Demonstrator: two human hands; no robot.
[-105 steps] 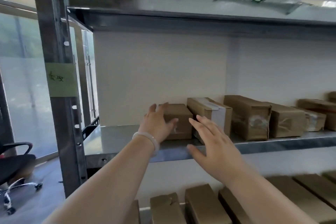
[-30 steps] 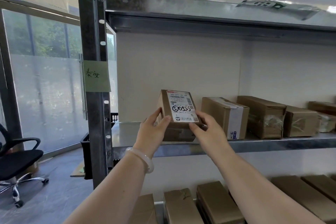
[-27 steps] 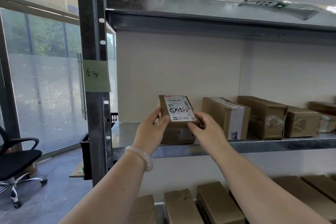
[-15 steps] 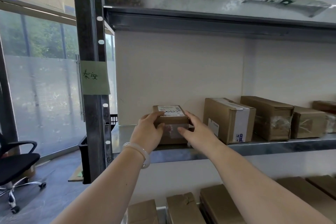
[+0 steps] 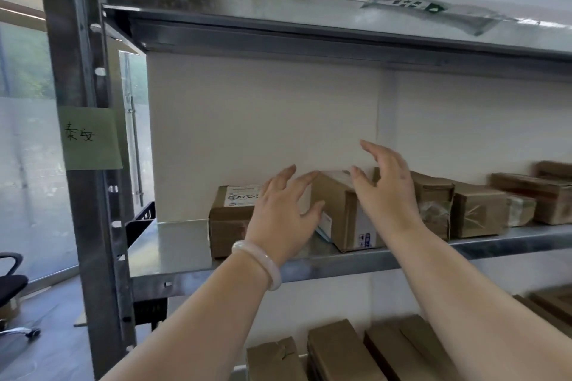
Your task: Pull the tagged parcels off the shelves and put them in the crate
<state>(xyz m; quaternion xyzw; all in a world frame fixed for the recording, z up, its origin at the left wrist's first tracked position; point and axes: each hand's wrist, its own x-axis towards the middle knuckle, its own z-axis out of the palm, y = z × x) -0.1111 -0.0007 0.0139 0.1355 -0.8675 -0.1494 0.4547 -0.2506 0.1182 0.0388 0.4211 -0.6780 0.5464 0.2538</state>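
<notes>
Small brown cardboard box (image 5: 230, 221) flat at left end of metal shelf (image 5: 179, 252); white printed label with black handwritten marks on top face. Second box (image 5: 343, 213) just to its right, at an angle, pale tape band and small blue-printed sticker on front end. Left hand (image 5: 278, 216) empty, fingers spread wide, in front of gap between both boxes. Right hand (image 5: 387, 192) empty, fingers spread and slightly bent, above second box; contact unclear.
</notes>
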